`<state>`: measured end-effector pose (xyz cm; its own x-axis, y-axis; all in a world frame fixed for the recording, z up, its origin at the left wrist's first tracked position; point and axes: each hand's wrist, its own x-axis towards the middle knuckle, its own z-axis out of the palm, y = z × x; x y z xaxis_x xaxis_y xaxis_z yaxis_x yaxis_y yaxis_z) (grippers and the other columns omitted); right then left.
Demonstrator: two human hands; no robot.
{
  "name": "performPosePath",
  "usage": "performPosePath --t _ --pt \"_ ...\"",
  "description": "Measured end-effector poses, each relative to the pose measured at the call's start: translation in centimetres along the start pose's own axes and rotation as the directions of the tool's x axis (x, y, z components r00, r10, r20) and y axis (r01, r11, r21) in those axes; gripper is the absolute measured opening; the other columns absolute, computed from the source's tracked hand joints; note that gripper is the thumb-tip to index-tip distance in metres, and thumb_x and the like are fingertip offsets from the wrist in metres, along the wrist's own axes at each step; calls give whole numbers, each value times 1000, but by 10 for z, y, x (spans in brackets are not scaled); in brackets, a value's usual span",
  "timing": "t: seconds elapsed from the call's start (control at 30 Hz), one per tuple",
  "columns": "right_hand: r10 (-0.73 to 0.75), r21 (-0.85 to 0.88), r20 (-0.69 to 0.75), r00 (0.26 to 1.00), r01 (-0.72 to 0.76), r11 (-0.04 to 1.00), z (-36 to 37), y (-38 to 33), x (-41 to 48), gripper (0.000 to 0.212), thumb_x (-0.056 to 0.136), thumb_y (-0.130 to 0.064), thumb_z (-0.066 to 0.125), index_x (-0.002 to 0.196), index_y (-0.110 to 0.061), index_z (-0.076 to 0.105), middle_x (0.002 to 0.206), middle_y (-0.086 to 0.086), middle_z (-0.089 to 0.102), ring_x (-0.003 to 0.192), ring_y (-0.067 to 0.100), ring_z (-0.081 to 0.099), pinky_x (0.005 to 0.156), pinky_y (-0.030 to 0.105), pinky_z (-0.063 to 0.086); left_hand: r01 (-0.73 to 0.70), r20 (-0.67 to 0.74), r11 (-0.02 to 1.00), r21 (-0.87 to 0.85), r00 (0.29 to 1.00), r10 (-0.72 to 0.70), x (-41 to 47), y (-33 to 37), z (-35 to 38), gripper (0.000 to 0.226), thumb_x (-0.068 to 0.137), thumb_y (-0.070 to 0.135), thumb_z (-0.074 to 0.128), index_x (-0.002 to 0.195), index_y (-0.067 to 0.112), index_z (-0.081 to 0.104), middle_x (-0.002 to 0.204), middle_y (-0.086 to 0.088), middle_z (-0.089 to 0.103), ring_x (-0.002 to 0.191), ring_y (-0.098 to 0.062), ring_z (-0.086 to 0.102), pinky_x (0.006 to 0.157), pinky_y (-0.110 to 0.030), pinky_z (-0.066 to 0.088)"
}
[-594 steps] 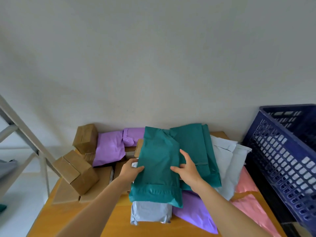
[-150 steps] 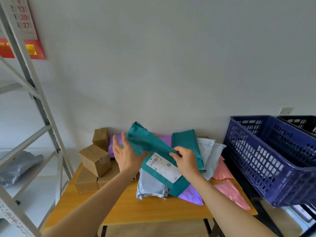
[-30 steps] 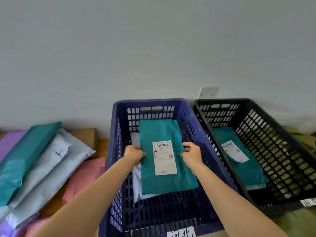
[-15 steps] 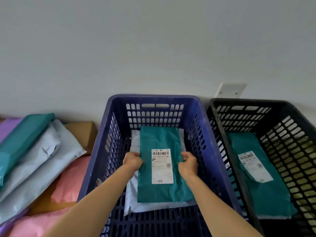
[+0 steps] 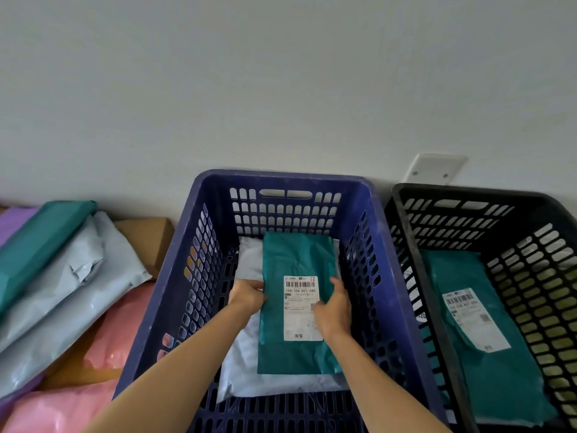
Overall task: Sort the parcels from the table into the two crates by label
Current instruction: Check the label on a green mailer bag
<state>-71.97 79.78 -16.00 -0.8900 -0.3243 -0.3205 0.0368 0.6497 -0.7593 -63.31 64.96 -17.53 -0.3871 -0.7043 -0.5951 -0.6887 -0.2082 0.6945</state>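
Observation:
A teal parcel (image 5: pixel 296 254) with a white label facing up lies low inside the blue crate (image 5: pixel 281 179), on top of a pale grey-white parcel (image 5: pixel 246 360). My left hand (image 5: pixel 246 296) grips the teal parcel's left edge and my right hand (image 5: pixel 334 307) grips its right edge, thumb on the label. The black crate (image 5: pixel 468 190) to the right holds another teal parcel (image 5: pixel 499 379) with a label. On the table at the left lie a teal parcel (image 5: pixel 40 242), pale blue parcels (image 5: pixel 59 295), pink parcels (image 5: pixel 125 326), a purple one (image 5: pixel 12 220) and a cardboard box (image 5: pixel 146 235).
A white wall plate (image 5: pixel 434 168) sits on the wall behind the crates. The two crates stand side by side against the wall, right of the table.
My hands have lowered the teal parcel deeper into the blue crate, down onto the pale parcel. The view has tilted slightly closer to the crate.

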Motion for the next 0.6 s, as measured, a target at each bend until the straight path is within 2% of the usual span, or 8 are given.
performPosePath --t 0.13,0.2,0.27,0.4,0.5,0.6 --pt "-41 -109 7 999 41 993 1 0 1 55 88 3 55 140 -9 41 145 7 37 126 29 47 103 37 44 27 96 1000 16 995 -29 0 -2 6 41 84 -11 57 124 -1 60 103 -12 65 94 -28 64 85 -34 55" --pt "-73 -180 1 997 72 981 4 1 0 58 87 0 58 141 -10 40 150 6 30 130 29 44 108 39 40 50 150 999 10 987 -51 -5 -5 6 49 85 -11 56 133 1 53 113 -14 65 102 -29 63 89 -37 54" --pt "-115 -240 -12 993 109 965 5 0 -2 60 87 -1 60 142 -10 38 155 7 24 135 29 39 111 43 36 40 168 998 43 985 -46 -12 -3 0 58 86 -8 59 140 4 43 124 -17 61 112 -31 59 88 -34 52" --pt "-198 -211 16 980 197 957 3 -15 -5 60 86 2 59 142 -9 40 155 10 23 141 28 30 113 42 33 -33 141 997 65 990 23 -26 13 -21 61 87 -2 64 142 7 42 127 -26 57 114 -36 57 88 -37 50" --pt "-254 -124 6 967 253 960 -5 -40 -14 54 88 4 56 139 -10 44 146 6 34 131 27 42 104 36 42 -132 119 988 76 985 122 -44 32 -50 53 89 -3 60 139 6 46 122 -27 59 100 -33 62 73 -33 50" --pt "-312 -73 -17 950 310 948 -13 -72 -30 50 90 4 50 137 -11 45 142 4 38 117 24 50 82 29 44 -284 63 955 85 958 279 -66 52 -82 47 89 -3 59 134 6 50 107 -16 64 85 -23 60 71 -30 49"
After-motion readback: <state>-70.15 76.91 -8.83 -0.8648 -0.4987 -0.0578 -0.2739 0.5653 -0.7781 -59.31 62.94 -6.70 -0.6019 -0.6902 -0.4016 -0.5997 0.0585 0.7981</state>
